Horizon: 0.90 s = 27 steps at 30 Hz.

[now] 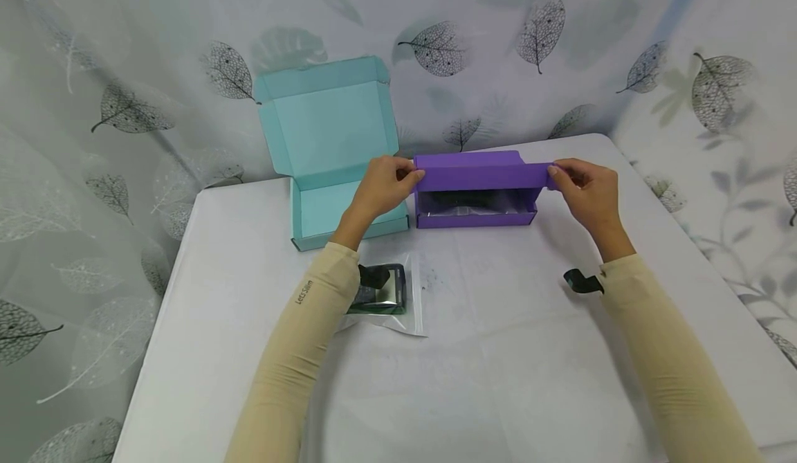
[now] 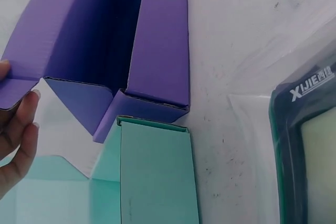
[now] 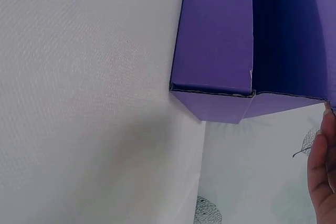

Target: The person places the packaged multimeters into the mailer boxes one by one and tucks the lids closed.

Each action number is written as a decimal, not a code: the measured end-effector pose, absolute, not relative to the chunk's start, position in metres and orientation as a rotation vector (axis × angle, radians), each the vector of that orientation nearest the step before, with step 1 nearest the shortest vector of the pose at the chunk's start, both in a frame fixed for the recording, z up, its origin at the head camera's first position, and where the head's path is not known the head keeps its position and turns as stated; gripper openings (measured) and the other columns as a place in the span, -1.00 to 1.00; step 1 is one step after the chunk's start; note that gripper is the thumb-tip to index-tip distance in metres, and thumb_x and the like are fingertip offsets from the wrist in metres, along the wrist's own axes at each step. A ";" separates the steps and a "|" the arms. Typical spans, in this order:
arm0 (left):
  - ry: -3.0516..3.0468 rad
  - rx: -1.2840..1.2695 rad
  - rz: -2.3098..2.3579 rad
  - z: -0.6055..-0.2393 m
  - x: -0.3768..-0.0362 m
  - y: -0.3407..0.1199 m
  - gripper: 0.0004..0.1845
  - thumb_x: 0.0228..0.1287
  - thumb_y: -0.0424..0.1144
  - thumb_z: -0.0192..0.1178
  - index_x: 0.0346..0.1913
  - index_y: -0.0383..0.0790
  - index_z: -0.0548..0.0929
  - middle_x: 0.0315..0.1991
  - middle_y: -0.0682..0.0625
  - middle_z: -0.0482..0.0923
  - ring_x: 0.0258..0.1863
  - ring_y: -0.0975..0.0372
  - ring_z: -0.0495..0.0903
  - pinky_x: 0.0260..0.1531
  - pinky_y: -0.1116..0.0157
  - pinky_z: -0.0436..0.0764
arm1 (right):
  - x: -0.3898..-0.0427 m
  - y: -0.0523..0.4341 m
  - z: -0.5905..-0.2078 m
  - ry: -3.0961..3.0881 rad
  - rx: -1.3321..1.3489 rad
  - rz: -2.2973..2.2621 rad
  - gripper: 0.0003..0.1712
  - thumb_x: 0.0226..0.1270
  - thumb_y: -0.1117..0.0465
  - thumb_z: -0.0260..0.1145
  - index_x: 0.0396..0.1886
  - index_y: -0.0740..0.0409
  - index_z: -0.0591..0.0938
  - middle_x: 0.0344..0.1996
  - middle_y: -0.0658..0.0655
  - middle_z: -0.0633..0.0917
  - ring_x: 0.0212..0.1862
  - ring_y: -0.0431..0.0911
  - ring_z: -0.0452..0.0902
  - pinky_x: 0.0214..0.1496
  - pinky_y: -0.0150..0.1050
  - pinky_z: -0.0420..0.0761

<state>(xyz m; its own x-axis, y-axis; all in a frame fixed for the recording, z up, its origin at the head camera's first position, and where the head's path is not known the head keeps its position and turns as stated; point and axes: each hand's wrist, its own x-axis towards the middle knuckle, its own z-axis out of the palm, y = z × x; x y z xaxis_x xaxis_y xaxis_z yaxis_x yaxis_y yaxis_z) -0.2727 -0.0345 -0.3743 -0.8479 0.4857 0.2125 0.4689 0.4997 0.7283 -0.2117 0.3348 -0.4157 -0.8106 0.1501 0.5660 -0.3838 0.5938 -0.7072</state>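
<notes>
A purple cardboard box (image 1: 476,221) stands at the back of the table with its lid partly raised. My left hand (image 1: 387,185) pinches the left end of the lid's front flap (image 1: 479,178). At the flap's right end, my right hand (image 1: 588,192) pinches the corner between thumb and fingers. Inside the box lies something dark in clear plastic (image 1: 473,203); its kind cannot be told. The left wrist view shows the lid's side flap (image 2: 79,98) angled out over the box wall. In the right wrist view the right fingers (image 3: 319,169) touch the lid's corner.
A teal cardboard box (image 1: 330,207) stands left of the purple one, lid up against the leaf-patterned curtain (image 1: 486,103). Nearer me, a clear bag (image 1: 414,304) holding a dark device (image 1: 398,286) lies on the white table (image 1: 498,380), partly behind my left forearm.
</notes>
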 end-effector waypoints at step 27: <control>2.702 0.888 1.183 -0.387 -0.274 -0.033 -0.64 0.58 -0.20 0.18 -0.40 -0.34 0.70 -0.60 0.00 0.38 -0.59 0.21 0.31 -0.54 0.28 0.26 | -0.203 0.334 -0.427 -2.297 0.205 1.244 -0.85 0.42 0.48 0.34 -0.13 0.55 0.73 -0.31 0.43 0.74 -0.40 -0.40 0.60 -0.29 -0.60 0.54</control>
<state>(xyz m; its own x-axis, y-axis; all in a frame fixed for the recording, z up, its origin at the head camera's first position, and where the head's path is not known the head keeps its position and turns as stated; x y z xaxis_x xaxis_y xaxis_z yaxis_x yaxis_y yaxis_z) -0.2741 -0.0331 -0.3873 -0.8320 0.5289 0.1671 0.4816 0.5393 0.6908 -0.2027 0.3335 -0.4272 -0.8558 0.1080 0.5059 -0.3645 0.5680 -0.7379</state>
